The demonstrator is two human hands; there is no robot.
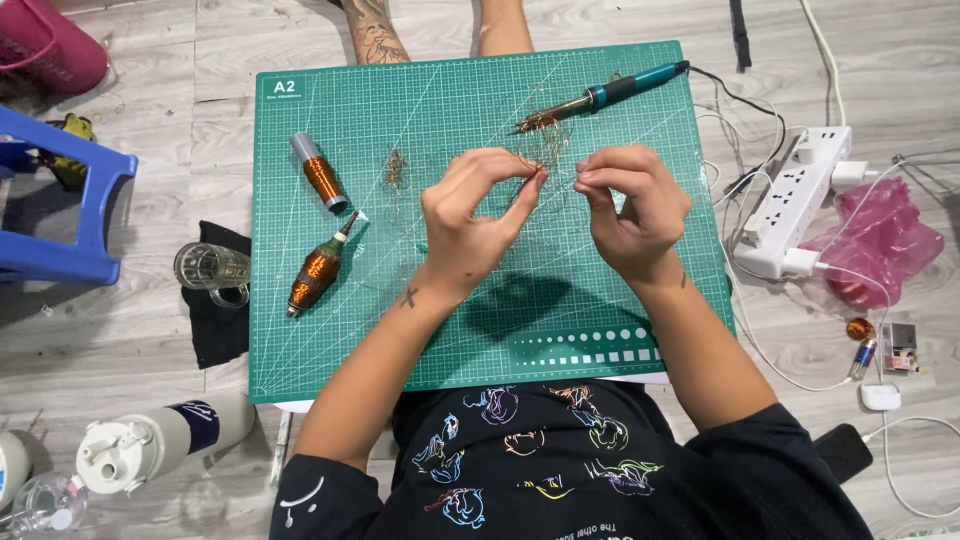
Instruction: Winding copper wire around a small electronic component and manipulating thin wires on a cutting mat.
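Black shirt (560,460) with bright drawings sits closest, and two bare arms reach out from it. Both sets of fingertips are pinched shut on a thin copper wire (560,178), the left hand (465,225) on one end, the right hand (630,205) on the other, held just above the green mat (620,300). Near them lie a soldering iron (600,97), wire scraps (396,165) and two copper spools (320,225). A glass cup (210,270) and power strip (795,200) sit on the floor. Pulling too hard might snap the wire; a hot iron tip could burn a finger.
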